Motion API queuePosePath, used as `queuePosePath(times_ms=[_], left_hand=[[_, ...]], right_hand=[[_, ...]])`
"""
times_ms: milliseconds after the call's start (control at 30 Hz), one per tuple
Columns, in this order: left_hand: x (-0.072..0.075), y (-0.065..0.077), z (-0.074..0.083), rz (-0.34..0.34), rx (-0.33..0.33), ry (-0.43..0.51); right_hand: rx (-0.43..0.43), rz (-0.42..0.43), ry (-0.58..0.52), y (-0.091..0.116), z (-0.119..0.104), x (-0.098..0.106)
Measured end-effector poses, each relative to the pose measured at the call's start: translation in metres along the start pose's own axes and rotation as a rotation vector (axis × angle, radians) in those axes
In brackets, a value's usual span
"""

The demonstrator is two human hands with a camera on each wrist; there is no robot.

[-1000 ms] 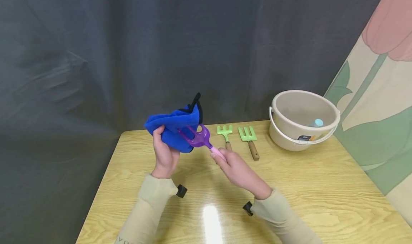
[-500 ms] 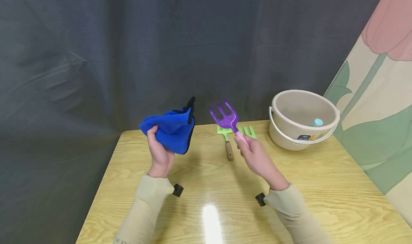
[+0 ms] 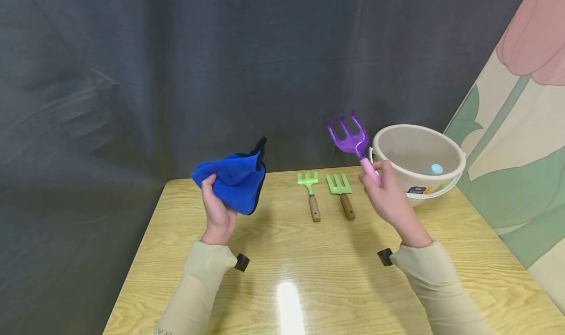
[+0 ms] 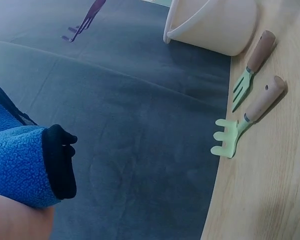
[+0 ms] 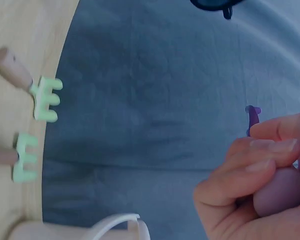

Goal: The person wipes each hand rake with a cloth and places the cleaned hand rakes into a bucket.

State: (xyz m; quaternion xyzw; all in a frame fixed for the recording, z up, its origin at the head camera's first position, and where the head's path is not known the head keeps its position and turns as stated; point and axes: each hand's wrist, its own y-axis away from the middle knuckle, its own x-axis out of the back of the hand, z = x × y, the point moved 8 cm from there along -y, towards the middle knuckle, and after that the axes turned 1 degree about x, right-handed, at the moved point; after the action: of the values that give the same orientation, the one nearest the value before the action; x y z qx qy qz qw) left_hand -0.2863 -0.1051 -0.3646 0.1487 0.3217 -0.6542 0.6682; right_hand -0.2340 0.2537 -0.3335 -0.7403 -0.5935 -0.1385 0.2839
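Note:
In the head view my left hand (image 3: 218, 215) grips a folded blue cloth (image 3: 231, 178) with black edging, raised above the table's left part. The left wrist view shows the fuzzy cloth (image 4: 20, 162) close up. My right hand (image 3: 393, 197) holds a small garden fork (image 3: 350, 141) by its pink handle (image 3: 370, 170), its three purple tines pointing up and leftward. That hand overlaps the bucket's left side in the head view. Curled fingers (image 5: 245, 175) wrap the handle in the right wrist view, where only a bit of purple shows.
A beige bucket (image 3: 417, 129) with a white handle stands at the back right; something light blue (image 3: 436, 168) is inside. Two green hand forks with wooden handles, a narrower fork (image 3: 308, 179) and a wider fork (image 3: 340, 184), lie at the table's back edge before a dark curtain (image 3: 265, 70).
My right hand has carried the purple fork away from the cloth, rightward and up, to beside the bucket. The left hand with the cloth has shifted slightly left.

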Motion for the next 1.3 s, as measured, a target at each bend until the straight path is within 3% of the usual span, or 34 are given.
queuePosePath(times_ms=[200, 400, 600, 733, 1100, 1300], left_hand=[[0.003, 0.0, -0.002, 0.014, 0.013, -0.003], [0.005, 0.001, -0.004, 0.02, 0.038, -0.017], [0.006, 0.001, -0.005, 0.022, 0.055, -0.03], [0.005, 0.0, -0.006, 0.016, 0.062, -0.028], [0.005, -0.001, -0.008, -0.008, 0.074, -0.04], [0.005, -0.001, -0.008, -0.006, 0.073, -0.038]], right_hand=[[0.023, 0.071, 0.031, -0.006, 0.003, 0.03], [-0.009, 0.147, 0.061, -0.012, 0.015, 0.066], [-0.057, 0.145, 0.09, -0.018, 0.028, 0.098], [-0.079, 0.109, 0.136, -0.025, 0.034, 0.112], [-0.146, -0.018, 0.397, -0.048, 0.047, 0.143], [-0.097, -0.109, 0.561, -0.062, 0.046, 0.144]])
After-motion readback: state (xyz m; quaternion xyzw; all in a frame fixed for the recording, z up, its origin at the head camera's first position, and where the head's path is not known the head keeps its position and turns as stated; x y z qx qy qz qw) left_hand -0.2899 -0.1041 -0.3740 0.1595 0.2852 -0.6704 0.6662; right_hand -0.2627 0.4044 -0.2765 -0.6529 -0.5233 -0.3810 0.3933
